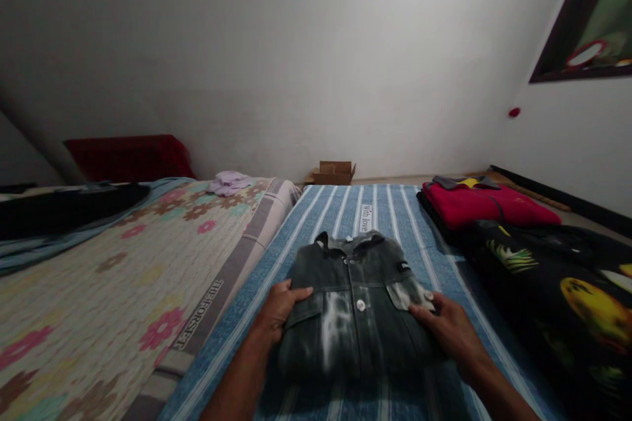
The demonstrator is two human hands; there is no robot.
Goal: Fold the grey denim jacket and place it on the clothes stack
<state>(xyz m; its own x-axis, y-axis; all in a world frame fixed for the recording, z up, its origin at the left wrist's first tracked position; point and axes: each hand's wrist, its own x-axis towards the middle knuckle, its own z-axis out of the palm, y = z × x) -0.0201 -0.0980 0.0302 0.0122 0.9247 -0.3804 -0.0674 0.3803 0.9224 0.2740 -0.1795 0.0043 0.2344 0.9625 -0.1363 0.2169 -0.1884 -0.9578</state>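
Note:
A dark denim jacket (353, 316) with whitish faded patches, a collar and metal buttons lies folded into a compact bundle, front side up. Its collar points away from me. My left hand (281, 306) grips the jacket's left edge, thumb on top and the other fingers hidden beneath. At the opposite edge, my right hand (447, 325) pinches the cloth near the pale chest pocket flap. Below the bundle's near edge there is shadow, and I cannot tell whether it is lifted off the blue striped sheet (395, 210).
At right lie a folded red garment (484, 204) and a black garment with yellow prints (557, 296). A flowered bedspread (187, 263) covers the left side, with a lilac cloth (228, 183) and dark clothes (74, 207) on it. A cardboard box (334, 174) stands by the wall.

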